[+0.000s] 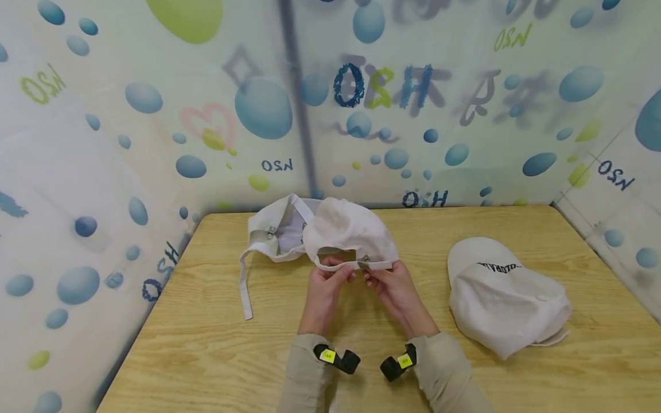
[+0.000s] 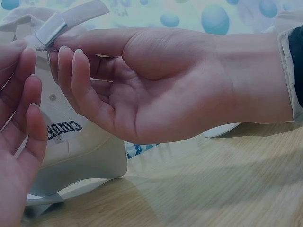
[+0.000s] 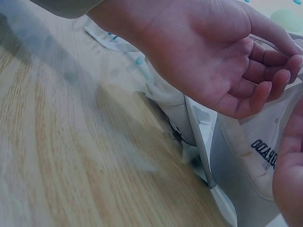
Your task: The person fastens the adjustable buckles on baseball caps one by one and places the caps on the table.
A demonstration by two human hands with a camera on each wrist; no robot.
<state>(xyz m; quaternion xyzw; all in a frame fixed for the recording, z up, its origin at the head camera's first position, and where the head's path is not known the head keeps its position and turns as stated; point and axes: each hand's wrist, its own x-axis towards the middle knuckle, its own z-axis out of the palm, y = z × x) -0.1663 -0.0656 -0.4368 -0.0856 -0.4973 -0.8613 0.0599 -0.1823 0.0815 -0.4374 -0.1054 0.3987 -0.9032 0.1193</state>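
Observation:
Near the middle of the table in the head view, an off-white baseball cap is held up with its back opening toward me. My left hand pinches the cap's back strap between thumb and fingers, left of the metal buckle. On the other side my right hand pinches the strap near the buckle. In the left wrist view, a strap end sticks out past the buckle, close to the right hand's thumb. Dark lettering shows inside the cap in the right wrist view.
Behind and left of the held cap lies another off-white cap, its loose strap trailing forward. A third cap with dark lettering rests on the right of the wooden table. A printed curtain stands along the table's back edge.

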